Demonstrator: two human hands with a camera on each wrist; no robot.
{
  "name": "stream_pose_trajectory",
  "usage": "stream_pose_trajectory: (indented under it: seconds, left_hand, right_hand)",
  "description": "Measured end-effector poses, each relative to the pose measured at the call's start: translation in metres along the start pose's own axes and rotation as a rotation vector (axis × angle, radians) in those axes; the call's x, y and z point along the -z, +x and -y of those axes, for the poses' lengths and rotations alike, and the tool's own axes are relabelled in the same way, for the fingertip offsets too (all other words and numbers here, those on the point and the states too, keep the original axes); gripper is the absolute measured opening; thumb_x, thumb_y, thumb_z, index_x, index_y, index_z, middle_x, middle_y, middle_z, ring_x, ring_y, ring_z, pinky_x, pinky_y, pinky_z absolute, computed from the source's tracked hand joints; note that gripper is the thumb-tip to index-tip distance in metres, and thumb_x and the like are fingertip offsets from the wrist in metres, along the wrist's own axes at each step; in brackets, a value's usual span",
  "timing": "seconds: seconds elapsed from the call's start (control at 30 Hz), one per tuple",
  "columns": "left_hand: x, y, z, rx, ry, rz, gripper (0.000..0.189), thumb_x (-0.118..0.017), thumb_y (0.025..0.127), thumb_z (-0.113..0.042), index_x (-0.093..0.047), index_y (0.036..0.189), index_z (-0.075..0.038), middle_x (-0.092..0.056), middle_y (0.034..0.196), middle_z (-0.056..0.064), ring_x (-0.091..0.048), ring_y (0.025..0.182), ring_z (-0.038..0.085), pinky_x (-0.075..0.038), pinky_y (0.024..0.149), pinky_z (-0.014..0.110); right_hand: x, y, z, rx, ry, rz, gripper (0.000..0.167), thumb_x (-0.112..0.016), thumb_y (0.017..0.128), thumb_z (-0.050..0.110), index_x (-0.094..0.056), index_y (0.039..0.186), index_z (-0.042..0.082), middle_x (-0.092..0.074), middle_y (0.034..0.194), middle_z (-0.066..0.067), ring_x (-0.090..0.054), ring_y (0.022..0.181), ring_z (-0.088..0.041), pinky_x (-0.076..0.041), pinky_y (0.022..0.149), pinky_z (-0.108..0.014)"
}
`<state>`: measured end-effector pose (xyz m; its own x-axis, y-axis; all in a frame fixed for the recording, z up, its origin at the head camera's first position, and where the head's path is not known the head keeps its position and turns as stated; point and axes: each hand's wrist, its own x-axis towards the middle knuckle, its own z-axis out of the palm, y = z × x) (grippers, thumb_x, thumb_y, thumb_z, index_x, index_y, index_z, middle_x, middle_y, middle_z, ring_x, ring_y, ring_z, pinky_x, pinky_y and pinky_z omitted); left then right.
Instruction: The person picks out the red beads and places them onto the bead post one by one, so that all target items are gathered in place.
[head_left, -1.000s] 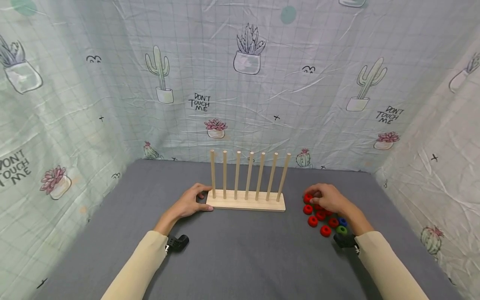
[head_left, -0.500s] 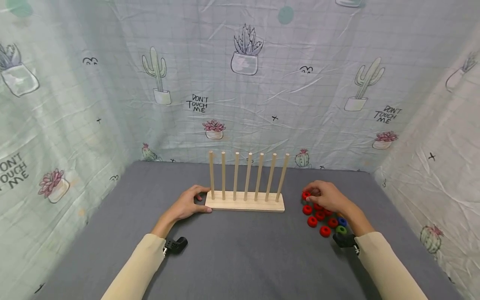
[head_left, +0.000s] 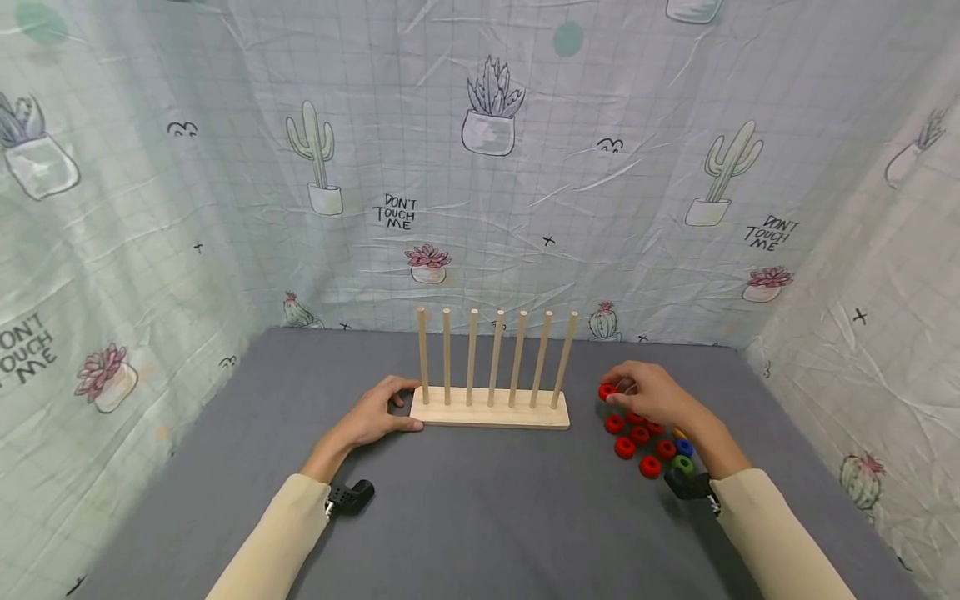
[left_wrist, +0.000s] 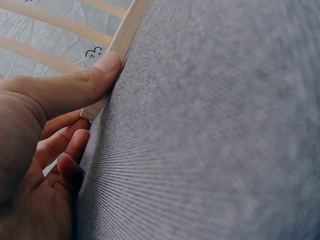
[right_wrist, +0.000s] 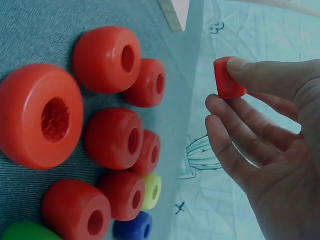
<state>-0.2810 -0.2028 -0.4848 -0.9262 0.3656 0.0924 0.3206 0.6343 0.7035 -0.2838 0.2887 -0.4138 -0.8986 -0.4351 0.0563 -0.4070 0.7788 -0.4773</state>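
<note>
My left hand [head_left: 373, 414] holds the left end of a pale wooden peg stand [head_left: 491, 417], its thumb against the front edge and a finger at the back. Several upright pegs rise bare from the base. In the left wrist view the thumb presses the side of the base [left_wrist: 127, 32]. My right hand [head_left: 651, 393] pinches a red bead [right_wrist: 229, 77] between thumb and fingers. That bead is up off the table, to the right of the stand. Beneath and in front of this hand lie several more red beads [head_left: 624, 447], each with a hole.
Near the right wrist lie a green bead [head_left: 682, 465], a blue bead [head_left: 684, 447] and a yellow bead [right_wrist: 152, 191]. Grey cloth [head_left: 487, 508] covers the table. A curtain [head_left: 360, 150] printed with cacti hangs behind and at both sides.
My right hand has raised the red bead off the table and shifted it slightly left, away from the other beads. The left hand stays at the stand's end.
</note>
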Motion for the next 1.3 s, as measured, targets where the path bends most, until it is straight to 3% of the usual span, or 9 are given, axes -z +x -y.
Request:
stream_pose_trajectory:
  seconds: [0.37, 0.73, 1.03, 1.3]
  left_hand:
    - [0.001, 0.002, 0.003, -0.02, -0.006, 0.007, 0.073, -0.086, 0.085, -0.03, -0.056, 0.146, -0.003, -0.057, 0.128, 0.016, -0.052, 0.098, 0.021, -0.043, 0.084, 0.038]
    - [-0.001, 0.001, 0.002, -0.003, 0.005, 0.02, 0.076, -0.085, 0.087, -0.031, -0.053, 0.15, -0.003, -0.057, 0.125, 0.014, -0.051, 0.1, 0.02, -0.043, 0.086, 0.039]
    - [-0.008, 0.003, 0.005, -0.031, 0.063, -0.036, 0.076, -0.084, 0.087, -0.038, -0.055, 0.149, -0.006, -0.061, 0.122, 0.01, -0.057, 0.101, 0.019, -0.046, 0.086, 0.039]
    - [-0.01, -0.003, 0.007, -0.032, 0.042, -0.106, 0.072, -0.088, 0.083, -0.035, -0.062, 0.144, -0.007, -0.066, 0.118, 0.009, -0.058, 0.1, 0.019, -0.045, 0.081, 0.033]
  right_hand:
    - [0.005, -0.002, 0.015, 0.084, -0.043, -0.032, 0.024, -0.076, 0.094, 0.013, -0.075, 0.118, 0.009, -0.072, 0.11, -0.007, -0.07, 0.092, -0.017, -0.059, 0.08, -0.038]
    - [0.011, -0.006, 0.046, 0.158, -0.075, -0.044, 0.022, -0.076, 0.094, 0.013, -0.075, 0.115, 0.011, -0.071, 0.107, -0.002, -0.069, 0.092, -0.015, -0.06, 0.085, -0.044]
    - [0.013, -0.008, 0.068, 0.206, -0.077, -0.048, 0.021, -0.076, 0.094, 0.011, -0.075, 0.114, 0.013, -0.071, 0.106, 0.001, -0.069, 0.092, -0.014, -0.058, 0.08, -0.034]
    - [0.013, -0.006, 0.088, 0.263, -0.071, -0.03, 0.021, -0.076, 0.094, 0.012, -0.075, 0.115, 0.014, -0.069, 0.104, 0.003, -0.068, 0.091, -0.012, -0.058, 0.08, -0.03]
